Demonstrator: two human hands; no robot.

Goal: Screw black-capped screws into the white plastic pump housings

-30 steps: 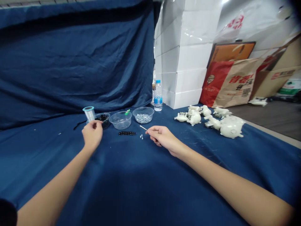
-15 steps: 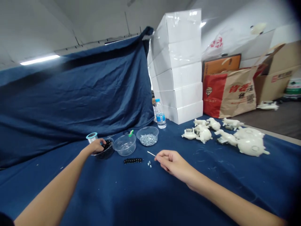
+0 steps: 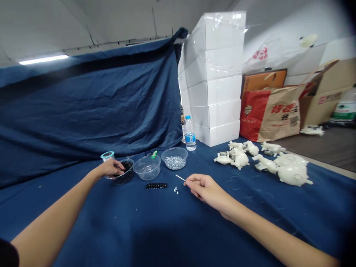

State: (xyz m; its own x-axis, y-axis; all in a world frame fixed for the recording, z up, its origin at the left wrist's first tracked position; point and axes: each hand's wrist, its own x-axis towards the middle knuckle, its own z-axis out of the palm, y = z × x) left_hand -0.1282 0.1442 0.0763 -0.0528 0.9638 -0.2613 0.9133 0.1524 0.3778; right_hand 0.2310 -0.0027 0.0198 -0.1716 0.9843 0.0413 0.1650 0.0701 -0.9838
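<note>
My left hand [image 3: 110,168] is at the left side of a clear bowl of small black pieces [image 3: 126,172]. Its fingers are bent together over the rim, and whatever they pinch is hidden. In my right hand [image 3: 204,188], thumb and fingers close on a thin silver rod [image 3: 181,178], its tip pointing up and left. Just left of that tip lie several loose screws [image 3: 176,190] on the blue cloth. A row of black beads or knobs [image 3: 156,186], side by side, lies farther left, in front of an empty-looking clear bowl [image 3: 148,171].
A clear bowl of silver screws [image 3: 175,162] stands near a water bottle [image 3: 190,134]. Behind my left hand is a spool [image 3: 107,156]. Several cream plastic animal-shaped parts [image 3: 294,174] lie at right. White boxes [image 3: 222,89] and a paper bag [image 3: 274,113] stand behind.
My left hand has shifted from inside the bowl of black pieces toward its left rim. My right hand holds the rod nearly as before. The view has shifted slightly.
</note>
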